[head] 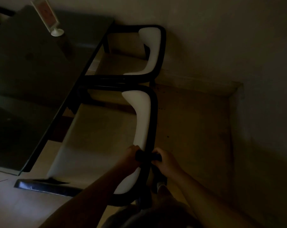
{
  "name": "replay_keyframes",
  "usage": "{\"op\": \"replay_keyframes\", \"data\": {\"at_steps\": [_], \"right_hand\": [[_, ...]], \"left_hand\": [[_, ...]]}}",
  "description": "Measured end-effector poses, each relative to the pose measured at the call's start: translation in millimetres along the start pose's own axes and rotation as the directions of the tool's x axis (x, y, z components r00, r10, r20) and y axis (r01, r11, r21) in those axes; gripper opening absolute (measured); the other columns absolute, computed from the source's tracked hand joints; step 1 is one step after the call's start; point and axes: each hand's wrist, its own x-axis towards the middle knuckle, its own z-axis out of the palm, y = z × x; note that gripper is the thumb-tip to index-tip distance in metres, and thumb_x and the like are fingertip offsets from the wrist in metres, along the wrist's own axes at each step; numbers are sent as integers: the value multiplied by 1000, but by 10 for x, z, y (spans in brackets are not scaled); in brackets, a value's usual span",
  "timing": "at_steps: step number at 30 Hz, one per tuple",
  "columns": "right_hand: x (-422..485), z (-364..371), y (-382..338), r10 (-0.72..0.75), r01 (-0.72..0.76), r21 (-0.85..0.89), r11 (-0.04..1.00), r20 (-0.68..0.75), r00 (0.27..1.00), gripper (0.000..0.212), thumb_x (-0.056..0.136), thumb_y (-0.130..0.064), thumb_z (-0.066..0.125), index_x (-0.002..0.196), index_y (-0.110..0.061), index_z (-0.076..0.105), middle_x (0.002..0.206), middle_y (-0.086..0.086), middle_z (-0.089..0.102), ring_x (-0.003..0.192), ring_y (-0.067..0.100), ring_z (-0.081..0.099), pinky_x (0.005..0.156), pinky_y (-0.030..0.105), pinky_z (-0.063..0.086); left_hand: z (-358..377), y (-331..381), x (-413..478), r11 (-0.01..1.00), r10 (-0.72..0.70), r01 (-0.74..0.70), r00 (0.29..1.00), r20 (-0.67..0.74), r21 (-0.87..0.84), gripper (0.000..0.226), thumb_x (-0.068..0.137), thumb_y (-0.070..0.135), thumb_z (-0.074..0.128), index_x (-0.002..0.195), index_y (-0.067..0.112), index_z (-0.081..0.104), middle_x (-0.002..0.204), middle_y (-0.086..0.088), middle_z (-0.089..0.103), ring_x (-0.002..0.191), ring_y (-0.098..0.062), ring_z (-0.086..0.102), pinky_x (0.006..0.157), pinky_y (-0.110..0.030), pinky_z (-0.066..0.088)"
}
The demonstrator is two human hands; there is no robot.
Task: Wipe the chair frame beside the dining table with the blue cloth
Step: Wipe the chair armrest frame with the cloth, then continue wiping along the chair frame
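Observation:
The room is dim. The near chair has a black tube frame [153, 112] curving around a white backrest [142, 122] and a pale seat. A dark cloth [147, 156], its colour hard to tell in this light, is wrapped across the frame's back rail. My left hand [131, 155] grips the cloth's end on the seat side of the rail. My right hand [165, 161] grips the other end on the outer side. Both hands sit low on the rail, near its lower bend.
The dark glass dining table [32, 79] fills the left, with a small sign holder [54, 28] standing on it. A second matching chair [156, 51] stands farther along the table. A wall runs along the right, with bare floor between.

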Motion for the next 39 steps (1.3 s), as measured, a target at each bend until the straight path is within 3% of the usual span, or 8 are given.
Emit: {"op": "replay_keyframes", "data": {"at_steps": [4, 7, 11, 17, 22, 26, 33, 39], "right_hand": [[25, -322, -174, -73, 72, -9, 997, -49, 996, 15, 91, -17, 61, 102, -24, 56, 100, -3, 61, 85, 11, 59, 63, 21, 43], [88, -521, -243, -106, 104, -31, 994, -86, 991, 15, 91, -18, 61, 97, -29, 54, 97, -5, 60, 86, 13, 59, 62, 24, 43], [229, -707, -237, -129, 126, -32, 991, -125, 984, 16, 91, -21, 62, 99, -32, 53, 96, -11, 57, 88, 12, 59, 67, 24, 45], [617, -1113, 22, -92, 88, -45, 995, -91, 992, 25, 91, -22, 62, 115, -22, 56, 109, -5, 56, 100, 15, 56, 80, 28, 46], [1126, -1707, 233, -80, 77, -34, 996, -93, 992, 22, 90, -26, 62, 109, -30, 54, 99, -17, 50, 91, 5, 54, 72, 18, 44], [1518, -2177, 362, -96, 92, -58, 994, -69, 993, 27, 90, -29, 63, 115, -29, 52, 102, -14, 50, 91, 5, 53, 71, 18, 43], [2132, -2726, 234, -175, 173, -41, 984, -29, 984, 14, 89, -30, 63, 96, -33, 51, 90, -15, 56, 78, 1, 57, 62, 21, 47], [2707, -2872, -64, -160, 159, -50, 986, -18, 987, 14, 89, -34, 61, 96, -28, 51, 90, -8, 58, 78, 9, 59, 61, 25, 46]], "left_hand": [[-233, 245, 166, 999, 33, -33, 998, -50, 2, 16, 78, 13, 70, 88, 3, 62, 95, -12, 63, 78, -15, 56, 55, -8, 37], [-355, 405, 277, 999, 25, -26, 998, -65, -21, 12, 77, 13, 69, 84, 7, 61, 91, -10, 63, 77, -22, 62, 62, -30, 51], [-407, 562, 432, 996, 30, -38, 994, -109, -78, 16, 80, 17, 68, 87, 6, 59, 91, -9, 59, 78, -24, 61, 67, -38, 54], [-274, 794, 961, 993, 71, -77, 995, -68, -85, 27, 80, 22, 73, 79, -3, 65, 76, -18, 65, 58, -14, 53, 48, -9, 39], [-162, 1128, 1632, 997, 11, -17, 996, -84, -70, 18, 84, 21, 66, 85, 4, 61, 82, -9, 63, 65, -12, 55, 52, -16, 41], [-167, 1421, 2085, 997, -7, -1, 995, -101, -77, 17, 84, 21, 65, 91, 6, 59, 93, -10, 61, 78, -21, 61, 66, -36, 54], [-404, 1727, 2734, 994, -90, 81, 986, -142, -71, 15, 78, 19, 70, 82, 7, 60, 92, -4, 60, 77, -17, 59, 69, -40, 55], [-767, 1751, 3184, 993, -66, 40, 965, -253, -107, 19, 75, 21, 72, 82, 20, 54, 89, 5, 46, 82, -17, 54, 67, -25, 41]]}}
